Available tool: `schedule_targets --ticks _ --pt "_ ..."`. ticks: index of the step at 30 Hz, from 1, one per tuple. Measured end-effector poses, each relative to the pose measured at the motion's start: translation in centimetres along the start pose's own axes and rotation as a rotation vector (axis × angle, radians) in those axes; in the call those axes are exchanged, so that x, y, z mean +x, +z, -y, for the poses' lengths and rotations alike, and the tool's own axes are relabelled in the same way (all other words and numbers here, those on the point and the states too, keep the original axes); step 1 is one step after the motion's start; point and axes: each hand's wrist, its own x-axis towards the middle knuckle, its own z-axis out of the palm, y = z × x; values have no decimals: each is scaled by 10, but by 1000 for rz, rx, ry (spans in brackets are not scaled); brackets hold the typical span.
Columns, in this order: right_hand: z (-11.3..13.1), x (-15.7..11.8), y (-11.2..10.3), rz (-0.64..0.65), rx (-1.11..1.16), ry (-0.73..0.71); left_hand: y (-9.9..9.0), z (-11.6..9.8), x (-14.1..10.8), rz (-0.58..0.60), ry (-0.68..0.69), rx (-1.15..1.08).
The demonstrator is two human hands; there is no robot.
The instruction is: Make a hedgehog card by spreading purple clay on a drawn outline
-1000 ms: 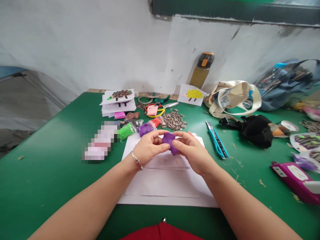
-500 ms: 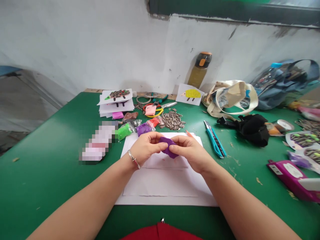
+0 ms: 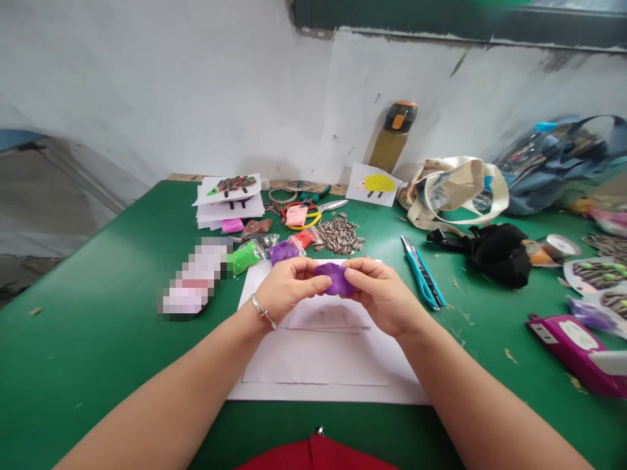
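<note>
A flattened piece of purple modelling clay [image 3: 334, 279] is held up between both hands, above the white paper sheets [image 3: 318, 362]. My left hand [image 3: 291, 287] pinches its left edge between thumb and fingers, a silver bracelet [image 3: 263, 312] on that wrist. On the opposite edge, my right hand [image 3: 379, 290] has its thumb on the near face and its fingers behind. Small pink marks show on the upper sheet below. Just beyond the hands lie packets of purple clay [image 3: 287, 249], green clay [image 3: 245, 258] and red clay [image 3: 307, 237].
Sunflower seeds [image 3: 340, 235] lie heaped behind the hands, near scissors [image 3: 333, 205]. A blue utility knife [image 3: 424, 273] rests to the right, beside a black bag [image 3: 502, 254]. Hedgehog pictures [image 3: 375, 185] and a bottle [image 3: 393, 137] stand by the wall. A magenta device [image 3: 578, 352] sits at far right.
The purple clay has been turned and tilted, now showing a wider, lighter face. The fingers of my right hand have shifted slightly up along its edge. My left hand has barely moved.
</note>
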Motion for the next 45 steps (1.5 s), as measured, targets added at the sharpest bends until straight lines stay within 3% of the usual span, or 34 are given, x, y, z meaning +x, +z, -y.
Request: schedule_targets --ticks 5,10,15,26,33,38,45 --pt "1 -3 5 29 -155 -60 3 -3 -3 110 -31 -3" --pt "1 -1 4 -13 -17 49 2 -4 -3 52 -14 51" --pt "1 1 2 49 107 177 -1 -3 -1 9 27 43" --pt "3 -3 6 -5 -177 -72 3 -2 -2 91 -39 11" --pt "3 0 5 -32 87 144 1 -3 -1 -27 45 33" --pt "1 2 3 19 145 231 0 0 0 -14 64 20" --pt "0 -1 6 21 -19 58 0 1 1 81 36 -29"
